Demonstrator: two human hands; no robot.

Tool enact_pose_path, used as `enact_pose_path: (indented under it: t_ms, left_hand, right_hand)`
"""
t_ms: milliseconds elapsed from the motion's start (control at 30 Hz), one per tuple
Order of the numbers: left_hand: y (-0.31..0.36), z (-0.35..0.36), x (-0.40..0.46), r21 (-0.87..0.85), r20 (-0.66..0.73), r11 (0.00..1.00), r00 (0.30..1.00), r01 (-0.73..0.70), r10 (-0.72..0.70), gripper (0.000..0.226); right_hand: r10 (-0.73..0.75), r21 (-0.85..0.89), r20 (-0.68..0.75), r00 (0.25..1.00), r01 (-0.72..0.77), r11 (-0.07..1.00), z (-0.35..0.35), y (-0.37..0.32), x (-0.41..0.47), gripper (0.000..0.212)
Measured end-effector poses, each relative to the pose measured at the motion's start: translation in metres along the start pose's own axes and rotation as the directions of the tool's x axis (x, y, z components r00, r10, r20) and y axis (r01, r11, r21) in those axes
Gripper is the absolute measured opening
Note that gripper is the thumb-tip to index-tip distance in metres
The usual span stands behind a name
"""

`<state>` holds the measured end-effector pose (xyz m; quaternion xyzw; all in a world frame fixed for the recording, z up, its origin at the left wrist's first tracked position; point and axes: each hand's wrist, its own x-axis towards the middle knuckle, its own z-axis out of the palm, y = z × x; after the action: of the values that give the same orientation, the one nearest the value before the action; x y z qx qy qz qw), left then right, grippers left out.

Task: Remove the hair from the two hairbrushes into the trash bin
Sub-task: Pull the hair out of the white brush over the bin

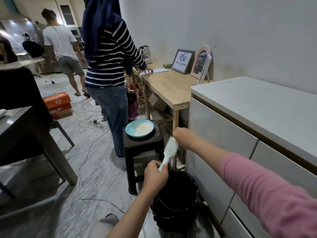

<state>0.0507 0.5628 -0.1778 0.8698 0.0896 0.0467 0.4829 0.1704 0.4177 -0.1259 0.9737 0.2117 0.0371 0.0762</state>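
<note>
Left hand (155, 172) grips hairbrush (169, 151) handle over trash bin (176, 200).

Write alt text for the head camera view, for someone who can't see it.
A left hand holds a pale hairbrush by its handle above a black trash bin, while the right hand pinches at the bristle end. Behind are a stool with a blue plate and people standing.
</note>
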Motion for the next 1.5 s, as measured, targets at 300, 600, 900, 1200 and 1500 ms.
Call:
enact_pose_path:
  t_ms: [300, 600, 900, 1200, 1500]
  left_hand:
    - [-0.019, 0.0, 0.012, -0.07, 0.036, 0.975, 0.977, 0.211, -0.209, 0.042]
    - [-0.015, 0.005, 0.013, -0.252, 0.072, 0.934, 0.968, 0.252, -0.242, 0.02]
    - [-0.004, 0.014, 0.013, -0.235, 0.037, 0.946, 0.974, 0.225, -0.223, 0.018]
    - [0.001, 0.013, 0.003, -0.069, -0.116, 0.996, 0.991, 0.058, -0.066, 0.015]
    - [-0.004, 0.017, 0.005, -0.05, -0.067, 0.995, 0.994, 0.087, -0.09, 0.017]
  right_hand:
    - [0.316, 0.357, 0.012, 0.949, -0.3, 0.885, 0.007, 0.008, -0.012, 0.013]
    - [0.316, 0.709, 0.115, 0.942, -0.301, 0.637, 0.03, -0.003, -0.013, 0.039]
    - [0.038, 0.601, -0.027, 0.999, -0.014, 0.799, 0.02, -0.036, -0.025, 0.045]
    - [0.135, 0.538, -0.174, 0.976, -0.02, 0.843, 0.015, -0.048, -0.024, 0.026]
    - [0.213, 0.583, -0.146, 0.966, -0.09, 0.808, 0.03, -0.057, -0.029, 0.02]
